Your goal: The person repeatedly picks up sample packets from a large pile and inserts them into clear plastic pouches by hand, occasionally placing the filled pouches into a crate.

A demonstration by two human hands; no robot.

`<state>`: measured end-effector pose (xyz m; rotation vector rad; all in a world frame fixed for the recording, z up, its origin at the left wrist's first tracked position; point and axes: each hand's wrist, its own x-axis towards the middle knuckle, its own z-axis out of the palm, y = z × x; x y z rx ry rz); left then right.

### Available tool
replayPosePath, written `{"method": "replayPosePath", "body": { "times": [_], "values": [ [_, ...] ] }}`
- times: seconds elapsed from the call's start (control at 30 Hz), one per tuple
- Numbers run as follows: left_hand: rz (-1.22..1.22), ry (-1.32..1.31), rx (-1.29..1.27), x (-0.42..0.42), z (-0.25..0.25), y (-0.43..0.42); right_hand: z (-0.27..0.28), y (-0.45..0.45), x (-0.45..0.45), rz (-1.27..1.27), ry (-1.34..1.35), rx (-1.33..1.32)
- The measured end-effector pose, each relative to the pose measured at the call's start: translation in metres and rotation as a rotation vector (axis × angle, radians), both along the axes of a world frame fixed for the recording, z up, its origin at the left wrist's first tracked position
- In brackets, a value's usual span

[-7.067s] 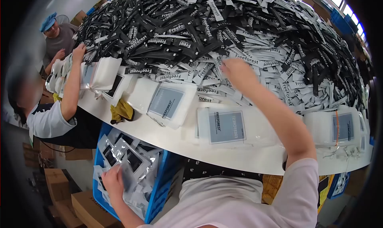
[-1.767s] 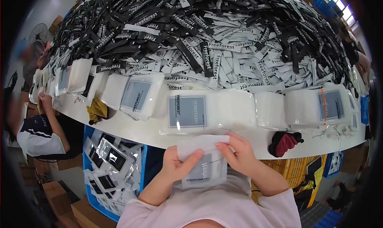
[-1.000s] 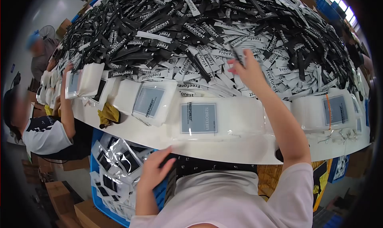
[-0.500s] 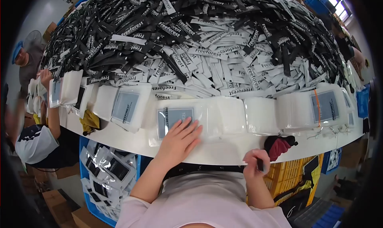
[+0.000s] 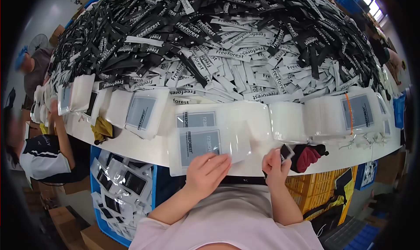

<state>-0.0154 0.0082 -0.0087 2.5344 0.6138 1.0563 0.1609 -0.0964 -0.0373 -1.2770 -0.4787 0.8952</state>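
My left hand [image 5: 208, 175] lies with its fingers extended on the lower edge of a clear Freeforest bag [image 5: 199, 146], which overlaps the stack of similar bags [image 5: 249, 119] behind it. To the right, my right hand [image 5: 276, 166] is closed around a small black packet [image 5: 286, 152] near the table's front edge. A dark red and black cloth item [image 5: 307, 157] sits just right of that hand. Behind the bag stacks rises a large heap of black and white Freeforest sachets [image 5: 227, 53].
At the lower left, a blue crate [image 5: 155, 184] holds filled pouches. A yellow crate [image 5: 302, 189] stands at the lower right. More bag stacks [image 5: 341, 116] line the table, with a yellow cloth [image 5: 102, 130] at left. Co-workers [image 5: 46, 156] are at the left side.
My left hand has moved down toward me, and a bag has slid from the stack with it. My right hand has risen slightly, with the packet showing more clearly.
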Motion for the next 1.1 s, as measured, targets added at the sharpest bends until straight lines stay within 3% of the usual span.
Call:
{"method": "replayPosePath", "body": {
  "times": [0.07,0.17,0.27,0.3,0.4,0.43,0.57,0.67,0.77,0.9,1.0,1.07,1.1],
  "values": [
    [-0.09,0.042,0.015,-0.001,-0.001,-0.005,0.007,0.011,-0.003,0.084,-0.288,-0.23],
    [-0.17,0.069,-0.001,-0.008,-0.015,-0.02,0.032,0.03,-0.023,0.147,-0.575,-0.231],
    [0.12,-0.001,0.009,-0.008,0.002,-0.013,0.044,0.023,-0.039,0.249,-0.186,-0.131],
    [0.099,0.07,-0.035,-0.01,-0.002,-0.011,0.051,0.027,-0.053,0.174,-0.241,-0.08],
    [-0.036,0.107,-0.199,-0.007,-0.006,0.0,0.052,0.025,-0.046,0.507,-0.539,-0.186],
    [-0.06,0.086,-0.199,-0.009,-0.006,0.001,0.054,0.027,-0.042,0.559,-0.461,-0.294],
    [-0.271,0.009,-0.46,-0.022,0.007,-0.01,0.067,0.021,-0.038,0.647,-0.519,-0.154],
    [-0.244,-0.017,-0.488,-0.024,0.011,-0.007,0.064,0.026,-0.035,0.706,-0.484,-0.234],
    [-0.213,-0.029,-0.476,-0.031,0.016,0.003,0.073,0.033,-0.028,0.807,-0.361,-0.145],
    [-0.28,0.054,-0.466,-0.033,0.013,0.004,0.053,0.038,-0.028,0.717,-0.596,-0.326],
    [-0.201,0.084,-0.399,-0.035,0.012,0.006,0.041,0.037,-0.026,0.499,-0.655,-0.054],
    [-0.031,0.006,-0.415,-0.035,0.013,0.004,0.036,0.036,-0.017,0.167,0.21,0.233],
    [0.011,0.093,-0.35,-0.035,0.007,0.005,0.04,0.037,-0.012,0.138,0.259,0.459]
  ]
}}
